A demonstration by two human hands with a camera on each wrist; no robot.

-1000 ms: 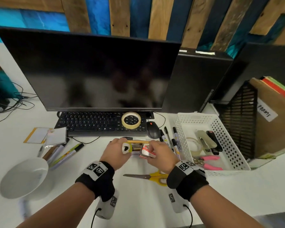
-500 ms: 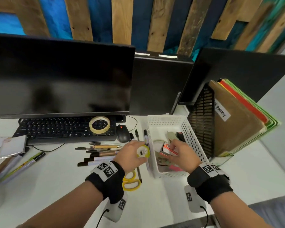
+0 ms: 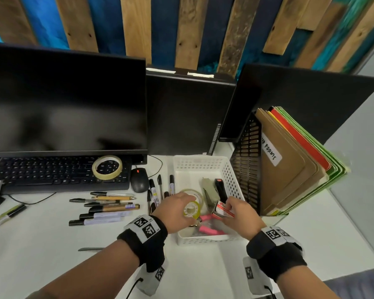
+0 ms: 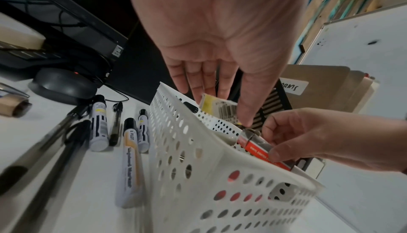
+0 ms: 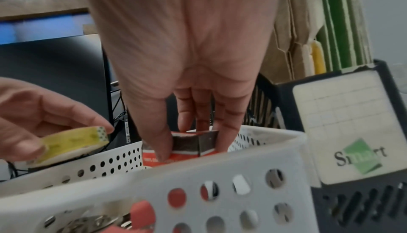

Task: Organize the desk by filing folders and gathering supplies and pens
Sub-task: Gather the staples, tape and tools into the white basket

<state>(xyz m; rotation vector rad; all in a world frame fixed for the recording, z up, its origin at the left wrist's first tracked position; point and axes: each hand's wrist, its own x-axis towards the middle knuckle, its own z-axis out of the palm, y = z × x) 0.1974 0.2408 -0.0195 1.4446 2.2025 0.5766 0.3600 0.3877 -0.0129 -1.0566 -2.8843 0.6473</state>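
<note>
My left hand [image 3: 180, 207] pinches a small yellow tape roll [image 3: 192, 210] just above the front left of the white perforated basket [image 3: 200, 160]. In the left wrist view the yellow tape roll [image 4: 211, 104] sits between thumb and fingers over the basket [image 4: 198, 158]. My right hand [image 3: 232, 207] grips a small red-and-white box [image 3: 222, 210] low inside the basket's right side. The right wrist view shows the box [image 5: 193, 143] held by thumb and fingers behind the basket [image 5: 220, 167] wall. Several pens [image 3: 108, 207] and markers [image 3: 154, 188] lie on the desk to the left.
The basket holds a black stapler [image 3: 220, 188], a beige stapler [image 3: 209, 192], a clear tape roll [image 3: 195, 193] and pink-handled scissors [image 3: 207, 229]. A black file rack [image 3: 245, 167] with folders [image 3: 289, 165] stands to the right. A large tape roll [image 3: 107, 167] lies on the keyboard, beside a mouse [image 3: 139, 180].
Both hands have moved right from the desk's middle to over the basket, carrying the tape roll and the box. The right hand has lowered into the basket.
</note>
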